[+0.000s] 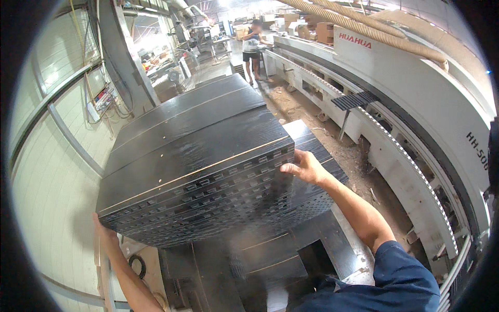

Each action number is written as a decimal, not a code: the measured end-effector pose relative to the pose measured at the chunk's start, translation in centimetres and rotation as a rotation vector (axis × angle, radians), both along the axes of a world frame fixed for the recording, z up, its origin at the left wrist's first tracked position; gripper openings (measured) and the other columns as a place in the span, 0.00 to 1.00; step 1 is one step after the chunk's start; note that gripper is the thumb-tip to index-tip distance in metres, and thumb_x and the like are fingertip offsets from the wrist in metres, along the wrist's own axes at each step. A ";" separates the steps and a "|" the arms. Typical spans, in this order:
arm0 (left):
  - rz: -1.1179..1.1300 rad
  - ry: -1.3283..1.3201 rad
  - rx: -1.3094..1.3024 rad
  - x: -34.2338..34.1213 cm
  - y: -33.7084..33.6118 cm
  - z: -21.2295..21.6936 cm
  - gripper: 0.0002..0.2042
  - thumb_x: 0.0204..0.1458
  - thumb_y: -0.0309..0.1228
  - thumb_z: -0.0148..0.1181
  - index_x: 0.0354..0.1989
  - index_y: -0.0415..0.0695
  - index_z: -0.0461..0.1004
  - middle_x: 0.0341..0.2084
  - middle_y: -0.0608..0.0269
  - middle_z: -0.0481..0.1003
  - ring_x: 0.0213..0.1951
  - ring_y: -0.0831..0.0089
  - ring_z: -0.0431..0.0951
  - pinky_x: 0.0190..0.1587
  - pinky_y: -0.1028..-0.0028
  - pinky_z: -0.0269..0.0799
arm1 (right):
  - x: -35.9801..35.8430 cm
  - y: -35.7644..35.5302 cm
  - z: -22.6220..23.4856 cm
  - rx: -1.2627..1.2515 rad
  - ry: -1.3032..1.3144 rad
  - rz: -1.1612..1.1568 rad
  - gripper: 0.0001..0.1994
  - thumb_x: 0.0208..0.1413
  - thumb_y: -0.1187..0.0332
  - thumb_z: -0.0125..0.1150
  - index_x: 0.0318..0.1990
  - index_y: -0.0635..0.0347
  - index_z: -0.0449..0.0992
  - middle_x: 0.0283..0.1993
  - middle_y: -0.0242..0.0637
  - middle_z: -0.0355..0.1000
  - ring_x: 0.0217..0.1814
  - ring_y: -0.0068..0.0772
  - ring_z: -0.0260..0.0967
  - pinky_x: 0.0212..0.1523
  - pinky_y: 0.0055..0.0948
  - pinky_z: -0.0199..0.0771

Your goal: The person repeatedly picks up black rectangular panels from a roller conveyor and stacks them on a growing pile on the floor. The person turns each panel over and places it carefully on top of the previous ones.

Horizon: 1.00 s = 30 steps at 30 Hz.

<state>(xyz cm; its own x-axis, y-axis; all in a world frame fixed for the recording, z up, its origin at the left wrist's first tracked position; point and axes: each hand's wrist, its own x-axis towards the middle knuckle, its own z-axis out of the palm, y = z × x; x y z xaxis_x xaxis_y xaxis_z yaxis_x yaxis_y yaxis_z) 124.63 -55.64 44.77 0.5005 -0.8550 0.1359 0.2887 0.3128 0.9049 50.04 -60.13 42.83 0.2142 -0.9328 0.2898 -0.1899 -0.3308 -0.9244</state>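
A tall stack of black wood-grain panels (pixel 208 136) stands before me, with rows of small notches along its front edges. A pale line runs across the top panel close to its front edge. At the front right corner, my right hand (pixel 307 167) is closed round the upper panels, thumb on the front face and fingers round the side. On the opposite end, my left hand (pixel 104 232) grips the front left corner of the same panels. Its fingers are partly hidden by the stack.
More black panels (pixel 318 148) lie lower on the right, and others (pixel 280 252) near my body. A long white machine (pixel 416 93) runs along the right, with ribbed hoses above. A light wall (pixel 57 171) rises on the left. Another person (pixel 251 49) stands farther back.
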 end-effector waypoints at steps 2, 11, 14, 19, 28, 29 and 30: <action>-0.059 0.022 0.022 -0.3 0.1 0.1 0.33 0.57 0.61 0.46 0.60 0.48 0.68 0.59 0.62 0.70 0.60 0.61 0.67 0.61 0.58 0.62 | 0.1 0.6 -0.2 -0.055 -0.055 -0.014 0.28 0.53 0.53 0.70 0.51 0.70 0.73 0.41 0.38 0.77 0.45 0.22 0.68 0.50 0.30 0.72; 0.301 -0.211 0.233 -0.6 1.3 1.4 0.38 0.53 0.58 0.56 0.62 0.37 0.65 0.61 0.54 0.66 0.62 0.60 0.63 0.64 0.61 0.56 | 0.1 0.4 0.2 0.008 -0.128 0.030 0.34 0.52 0.57 0.71 0.62 0.69 0.67 0.53 0.43 0.76 0.55 0.24 0.69 0.56 0.29 0.70; 0.626 -0.821 0.496 -1.6 1.5 6.9 0.39 0.55 0.52 0.59 0.61 0.26 0.62 0.62 0.42 0.64 0.65 0.55 0.62 0.67 0.63 0.54 | 0.4 -0.1 -1.6 -0.089 -0.093 -0.047 0.40 0.50 0.52 0.71 0.65 0.67 0.62 0.53 0.53 0.75 0.57 0.33 0.73 0.56 0.32 0.71; 0.168 -1.391 0.198 -27.4 -6.2 14.9 0.32 0.61 0.45 0.53 0.64 0.29 0.60 0.64 0.40 0.62 0.67 0.53 0.60 0.68 0.64 0.52 | 0.8 0.7 -1.9 -0.238 0.054 -0.247 0.39 0.52 0.46 0.65 0.62 0.71 0.65 0.56 0.60 0.70 0.57 0.51 0.72 0.54 0.36 0.73; -0.464 -1.792 0.114 -52.3 -18.4 13.7 0.35 0.66 0.49 0.40 0.68 0.29 0.49 0.70 0.39 0.46 0.73 0.55 0.41 0.73 0.66 0.36 | 1.5 0.5 -3.8 -0.421 -0.114 -0.281 0.31 0.57 0.51 0.62 0.56 0.73 0.70 0.60 0.59 0.67 0.63 0.51 0.67 0.62 0.40 0.69; -0.471 -1.825 0.142 -52.3 -19.5 12.1 0.35 0.66 0.49 0.38 0.69 0.29 0.47 0.71 0.40 0.44 0.74 0.55 0.39 0.73 0.66 0.35 | 1.5 0.4 -4.0 -0.426 -0.123 -0.273 0.31 0.57 0.52 0.61 0.57 0.73 0.70 0.60 0.59 0.67 0.64 0.51 0.66 0.62 0.40 0.69; -0.480 -1.856 0.166 -52.9 -20.0 11.5 0.36 0.66 0.50 0.37 0.70 0.29 0.45 0.72 0.41 0.42 0.74 0.55 0.37 0.73 0.66 0.33 | 1.2 0.2 -4.1 -0.431 -0.128 -0.268 0.31 0.57 0.52 0.61 0.57 0.73 0.69 0.60 0.59 0.67 0.64 0.51 0.66 0.62 0.40 0.68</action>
<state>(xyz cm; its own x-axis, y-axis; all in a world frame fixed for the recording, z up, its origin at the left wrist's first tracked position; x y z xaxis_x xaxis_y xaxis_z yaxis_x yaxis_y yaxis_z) 71.70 -75.64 56.24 -0.3996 -0.9149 0.0562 -0.9039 0.4035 0.1418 51.28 -59.92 38.72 -0.0777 -0.7402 0.6679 -0.2149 -0.6418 -0.7362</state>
